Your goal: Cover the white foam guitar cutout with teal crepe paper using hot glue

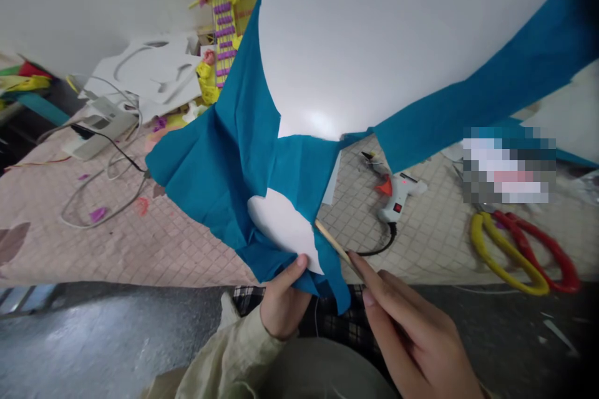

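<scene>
A large white board shape [397,31] lies over blue fabric [238,156], with a smaller rounded white part [285,227] at its lower end. My left hand [287,302] grips that lower end, thumb on the white surface and fingers beneath the cloth. My right hand [412,324] pinches a thin wooden stick [332,241] between thumb and fingers. The stick's tip touches or nearly touches the fabric at the right edge of the small white part.
On the patterned tablecloth [187,255] are a glue gun [395,199] and red-and-yellow-handled scissors [524,255] at the right. A power strip [100,128], cables, white cut sheets [150,68] and yellow-purple crafts [224,31] lie left and behind.
</scene>
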### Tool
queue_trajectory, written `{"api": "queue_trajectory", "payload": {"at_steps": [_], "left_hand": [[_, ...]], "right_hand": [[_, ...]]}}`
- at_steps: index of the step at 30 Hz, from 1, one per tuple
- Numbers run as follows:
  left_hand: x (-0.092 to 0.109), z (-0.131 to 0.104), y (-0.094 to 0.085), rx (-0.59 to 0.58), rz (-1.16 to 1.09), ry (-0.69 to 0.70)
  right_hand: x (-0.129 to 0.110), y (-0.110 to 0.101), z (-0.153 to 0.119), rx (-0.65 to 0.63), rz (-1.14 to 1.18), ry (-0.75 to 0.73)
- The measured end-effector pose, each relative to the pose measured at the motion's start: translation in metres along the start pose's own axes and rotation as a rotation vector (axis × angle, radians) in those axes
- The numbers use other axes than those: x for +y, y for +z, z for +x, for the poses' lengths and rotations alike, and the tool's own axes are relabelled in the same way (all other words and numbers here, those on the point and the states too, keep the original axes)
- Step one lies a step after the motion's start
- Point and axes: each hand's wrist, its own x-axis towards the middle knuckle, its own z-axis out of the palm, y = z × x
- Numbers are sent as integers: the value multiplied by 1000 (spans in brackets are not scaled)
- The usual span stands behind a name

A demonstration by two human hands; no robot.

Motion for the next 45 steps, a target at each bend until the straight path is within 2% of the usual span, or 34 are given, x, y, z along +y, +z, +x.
{"api": "queue_trajectory", "payload": {"at_steps": [11,15,22,29,33,35,39,45], "left_hand": [[-1,0,1,34,36,63],[-1,0,0,4,25,65],[-4,-1,-3,49,59,80],[-8,1,-5,46,41,90],[-6,0,-4,46,15,85],[-3,-1,-3,49,48,57],[2,-3,-2,65,107,13],[4,-4,-9,91,16,-49]], "right_hand": [[-3,0,-7,104,-1,-7],[-3,-2,-7,78,-16,-22],[0,-2,-6,-19,-133,-104],[0,-9,-4,-31,-276,-186],[0,-13,-3,-76,-247,-181],[-1,-12,-5,-6,-180,-131],[-7,-3,-12,224,-67,0],[-15,14,-16,333,13,0]]}}
